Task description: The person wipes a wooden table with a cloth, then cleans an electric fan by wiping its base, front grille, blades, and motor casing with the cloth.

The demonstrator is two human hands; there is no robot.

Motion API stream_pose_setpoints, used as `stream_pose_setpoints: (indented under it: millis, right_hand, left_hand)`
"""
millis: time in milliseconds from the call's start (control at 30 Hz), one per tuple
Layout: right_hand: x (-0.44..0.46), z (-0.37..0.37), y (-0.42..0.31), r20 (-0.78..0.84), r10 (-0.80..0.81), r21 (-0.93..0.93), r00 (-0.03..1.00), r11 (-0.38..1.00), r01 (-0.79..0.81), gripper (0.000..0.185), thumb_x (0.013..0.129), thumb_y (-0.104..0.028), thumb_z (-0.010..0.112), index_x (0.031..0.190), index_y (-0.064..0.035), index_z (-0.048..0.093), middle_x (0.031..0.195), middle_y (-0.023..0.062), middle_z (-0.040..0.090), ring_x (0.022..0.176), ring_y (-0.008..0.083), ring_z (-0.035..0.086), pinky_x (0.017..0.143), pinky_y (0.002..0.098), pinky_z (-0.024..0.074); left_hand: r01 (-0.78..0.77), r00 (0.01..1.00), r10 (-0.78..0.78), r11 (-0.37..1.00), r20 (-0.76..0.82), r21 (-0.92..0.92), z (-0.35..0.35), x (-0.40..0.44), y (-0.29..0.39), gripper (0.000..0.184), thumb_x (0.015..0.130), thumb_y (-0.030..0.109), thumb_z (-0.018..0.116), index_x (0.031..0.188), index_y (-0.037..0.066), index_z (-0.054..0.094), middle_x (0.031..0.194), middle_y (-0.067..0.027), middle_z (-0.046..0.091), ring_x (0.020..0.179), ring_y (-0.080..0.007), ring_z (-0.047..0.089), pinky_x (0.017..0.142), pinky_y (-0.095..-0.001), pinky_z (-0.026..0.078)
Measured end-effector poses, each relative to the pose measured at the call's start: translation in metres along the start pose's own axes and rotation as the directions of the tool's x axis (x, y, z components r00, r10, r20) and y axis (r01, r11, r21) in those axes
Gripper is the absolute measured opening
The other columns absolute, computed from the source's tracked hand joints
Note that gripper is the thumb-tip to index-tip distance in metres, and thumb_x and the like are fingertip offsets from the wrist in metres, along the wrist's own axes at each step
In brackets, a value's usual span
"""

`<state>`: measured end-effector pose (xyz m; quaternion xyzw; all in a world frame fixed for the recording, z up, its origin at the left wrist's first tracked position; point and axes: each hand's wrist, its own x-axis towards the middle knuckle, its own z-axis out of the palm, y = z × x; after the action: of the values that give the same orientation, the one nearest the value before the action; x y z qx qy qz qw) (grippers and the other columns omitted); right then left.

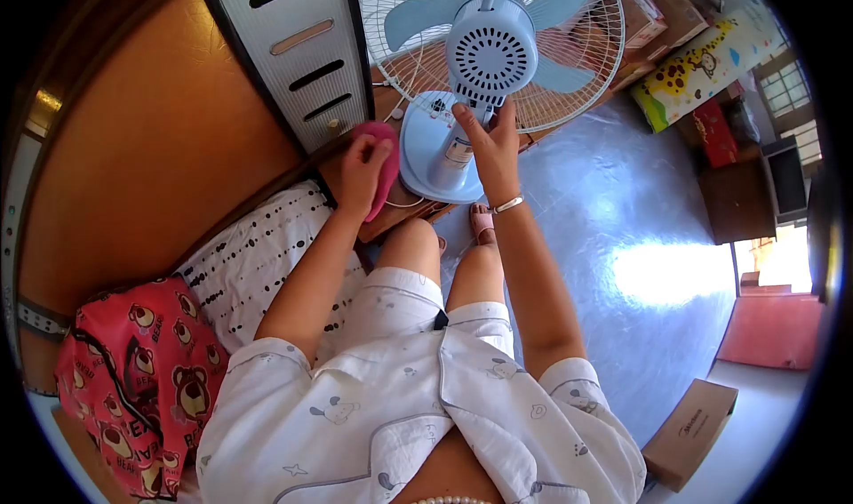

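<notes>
A light blue electric fan [491, 60] with a white wire guard stands upright on its round base [418, 157], its motor housing facing me. My right hand [498, 153], with a bangle at the wrist, is at the fan's neck just below the motor housing, thumb on one side and fingers on the other. In my left hand [362, 173] is a bright pink cloth [384, 180], pinched between thumb and fingers beside the fan's base. Part of the cloth is hidden behind the hand.
A wooden surface [382, 224] lies under the fan, with a white cord near its base. To the left are a patterned pillow [267, 264] and a red bear-print bag [147, 371]. Several boxes and a giraffe-print roll [711, 64] line the right, with a cardboard box [691, 433] on the floor.
</notes>
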<state>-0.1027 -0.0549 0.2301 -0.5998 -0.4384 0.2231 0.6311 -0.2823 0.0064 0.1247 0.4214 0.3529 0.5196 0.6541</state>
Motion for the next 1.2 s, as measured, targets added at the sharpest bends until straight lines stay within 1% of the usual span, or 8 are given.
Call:
stream_pose_setpoints:
  millis: [267, 400, 533, 833, 900, 967, 1133, 1200]
  right_hand:
    - [-0.004, 0.006, 0.024, -0.061, -0.163, -0.269, 0.985, 0.953, 0.141, 0.054, 0.088, -0.03, 0.07, 0.125, 0.0003, 0.046, 0.103, 0.0211, 0.058, 0.09, 0.0359, 0.058, 0.076, 0.042, 0.0462]
    - [-0.006, 0.007, 0.019, -0.061, -0.143, -0.286, 0.988, 0.951, 0.12, 0.054, 0.089, -0.032, 0.068, 0.125, 0.0009, 0.045, 0.105, 0.0226, 0.059, 0.093, 0.0367, 0.059, 0.078, 0.0427, 0.0469]
    - [-0.005, 0.007, 0.017, -0.061, -0.197, -0.319, 0.979, 0.933, 0.168, 0.056, 0.089, -0.034, 0.067, 0.127, 0.0015, 0.044, 0.107, 0.0237, 0.059, 0.094, 0.0371, 0.059, 0.078, 0.0421, 0.0478]
    - [-0.007, 0.011, 0.015, -0.088, -0.211, -0.317, 0.974, 0.933, 0.173, 0.038, 0.092, -0.025, 0.067, 0.114, 0.0006, 0.05, 0.101, 0.0157, 0.059, 0.09, 0.0263, 0.057, 0.081, 0.0382, 0.046]
    - [-0.007, 0.01, 0.017, -0.098, -0.234, -0.352, 0.967, 0.917, 0.186, 0.038, 0.092, -0.025, 0.067, 0.114, 0.0006, 0.05, 0.1, 0.0157, 0.06, 0.089, 0.0266, 0.058, 0.08, 0.0384, 0.0463]
    - [-0.006, 0.007, 0.02, -0.049, -0.119, -0.329, 0.992, 0.939, 0.096, 0.061, 0.091, -0.036, 0.064, 0.13, 0.0045, 0.041, 0.113, 0.0274, 0.055, 0.1, 0.0424, 0.058, 0.08, 0.0448, 0.048]
    - [-0.007, 0.004, 0.008, -0.047, -0.167, -0.323, 0.985, 0.935, 0.144, 0.061, 0.091, -0.037, 0.064, 0.13, 0.0036, 0.041, 0.12, 0.0286, 0.054, 0.101, 0.0437, 0.058, 0.083, 0.0462, 0.0469]
    - [-0.006, 0.003, 0.008, -0.04, -0.195, -0.365, 0.98, 0.916, 0.168, 0.061, 0.091, -0.037, 0.064, 0.131, 0.0031, 0.04, 0.12, 0.0284, 0.054, 0.098, 0.0438, 0.059, 0.081, 0.0461, 0.0475]
  left_hand:
    - [-0.683, 0.728, 0.426, 0.382, 0.537, 0.623, 0.01, 0.006, -0.112, 0.039, 0.098, 0.02, 0.049, 0.129, -0.003, 0.046, 0.132, -0.0287, 0.047, 0.128, -0.0439, 0.042, 0.109, -0.0475, 0.032]
    - [-0.525, 0.842, 0.304, 0.282, 0.444, 0.803, 0.0, 0.037, -0.129, 0.045, 0.099, 0.022, 0.045, 0.134, -0.007, 0.041, 0.136, -0.03, 0.043, 0.129, -0.0445, 0.04, 0.11, -0.049, 0.031]
    - [-0.288, 0.956, 0.132, 0.599, 0.263, 0.747, 0.015, 0.027, -0.109, 0.059, 0.097, 0.023, 0.048, 0.141, -0.01, 0.028, 0.145, -0.0335, 0.032, 0.135, -0.0462, 0.032, 0.114, -0.0486, 0.024]
    - [-0.405, 0.913, 0.218, 0.374, 0.346, 0.834, 0.018, -0.057, -0.097, 0.051, 0.092, 0.018, 0.055, 0.132, -0.01, 0.039, 0.144, -0.0337, 0.031, 0.133, -0.0485, 0.032, 0.113, -0.0494, 0.027]
    - [-0.545, 0.832, 0.199, 0.114, 0.519, 0.831, 0.022, -0.068, -0.096, 0.043, 0.086, 0.014, 0.061, 0.122, -0.006, 0.047, 0.141, -0.0306, 0.035, 0.128, -0.0457, 0.038, 0.108, -0.0476, 0.034]
    - [-0.572, 0.82, 0.104, 0.171, 0.563, 0.802, 0.029, -0.076, -0.088, 0.04, 0.084, 0.013, 0.064, 0.118, -0.003, 0.05, 0.139, -0.0278, 0.039, 0.126, -0.0453, 0.039, 0.106, -0.0481, 0.035]
    - [-0.577, 0.81, 0.065, 0.265, 0.583, 0.772, 0.04, -0.059, -0.099, 0.031, 0.082, 0.01, 0.065, 0.109, -0.001, 0.057, 0.124, -0.0215, 0.053, 0.115, -0.0448, 0.048, 0.095, -0.0475, 0.041]
    - [-0.361, 0.909, 0.12, 0.703, 0.399, 0.612, 0.04, -0.054, -0.093, 0.024, 0.083, 0.006, 0.062, 0.105, -0.001, 0.06, 0.106, -0.0204, 0.06, 0.103, -0.0383, 0.057, 0.088, -0.0411, 0.046]
